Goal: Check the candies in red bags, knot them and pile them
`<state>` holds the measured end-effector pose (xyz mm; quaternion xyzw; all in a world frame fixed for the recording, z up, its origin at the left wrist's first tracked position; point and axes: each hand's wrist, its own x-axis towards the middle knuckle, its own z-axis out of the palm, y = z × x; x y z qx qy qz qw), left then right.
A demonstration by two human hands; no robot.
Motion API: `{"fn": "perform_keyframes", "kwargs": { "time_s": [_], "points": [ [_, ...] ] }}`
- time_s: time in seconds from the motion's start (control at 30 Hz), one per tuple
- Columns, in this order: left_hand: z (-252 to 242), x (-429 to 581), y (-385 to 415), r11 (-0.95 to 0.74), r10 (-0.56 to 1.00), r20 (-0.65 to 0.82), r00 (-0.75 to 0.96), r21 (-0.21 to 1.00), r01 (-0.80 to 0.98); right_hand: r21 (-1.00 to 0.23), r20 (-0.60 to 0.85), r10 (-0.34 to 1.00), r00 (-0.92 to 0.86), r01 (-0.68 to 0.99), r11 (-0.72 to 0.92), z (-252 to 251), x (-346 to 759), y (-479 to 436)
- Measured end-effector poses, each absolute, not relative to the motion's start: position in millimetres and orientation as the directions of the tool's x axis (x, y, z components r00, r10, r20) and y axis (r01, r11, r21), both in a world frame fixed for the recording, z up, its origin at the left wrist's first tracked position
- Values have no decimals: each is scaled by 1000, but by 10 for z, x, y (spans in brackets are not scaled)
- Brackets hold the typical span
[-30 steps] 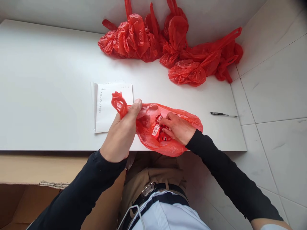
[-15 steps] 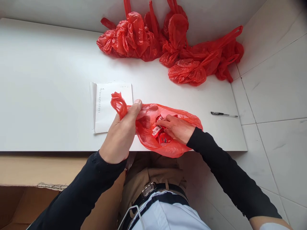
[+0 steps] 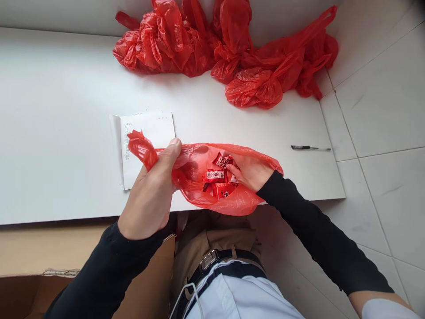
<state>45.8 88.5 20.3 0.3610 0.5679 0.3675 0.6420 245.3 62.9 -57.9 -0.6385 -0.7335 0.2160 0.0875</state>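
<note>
My left hand [image 3: 149, 190] is closed round the gathered handle end of a thin red plastic bag [image 3: 195, 155], with a loop of film sticking out above the thumb. The bag's mouth gapes toward me at the table's front edge. Inside lie several small red-and-white wrapped sweets [image 3: 215, 176]. Reaching into the bag, my right hand [image 3: 250, 170] has its thumb and fingers round one red wrapped sweet [image 3: 222, 160]. Part of that sweet and some fingertips are hidden.
Several knotted red plastic bags [image 3: 169, 42] are heaped along the wall at the back. A notebook with handwriting [image 3: 149, 126] lies behind my left hand. A pen [image 3: 308, 147] rests at the right of the white table [image 3: 59, 133]. Below left stands an open cardboard box [image 3: 49, 248].
My left hand has moved left, drawing the bag's mouth wider. The sweets inside have shifted and more of them show. My right hand now has its fingers at a sweet farther back.
</note>
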Motion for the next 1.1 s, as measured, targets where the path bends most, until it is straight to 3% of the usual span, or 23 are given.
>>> {"fn": "perform_keyframes", "kwargs": {
  "time_s": [0.1, 0.43, 0.7, 1.1],
  "points": [
    [219, 474, 890, 483, 875, -479, 78, 873, -63, -390, -177, 974, -144, 919, 65, -587, 2451, 621],
    [217, 486, 893, 474, 880, -469, 80, 878, -72, -460, -132, 974, -183, 882, 104, -561, 2455, 588],
    [202, 481, 908, 468, 883, -461, 84, 879, -88, -388, -133, 984, -123, 920, 62, -625, 2433, 586],
    [221, 490, 899, 458, 888, -450, 95, 882, -111, -492, -64, 989, -130, 867, 82, -662, 2467, 567]
  ]
}}
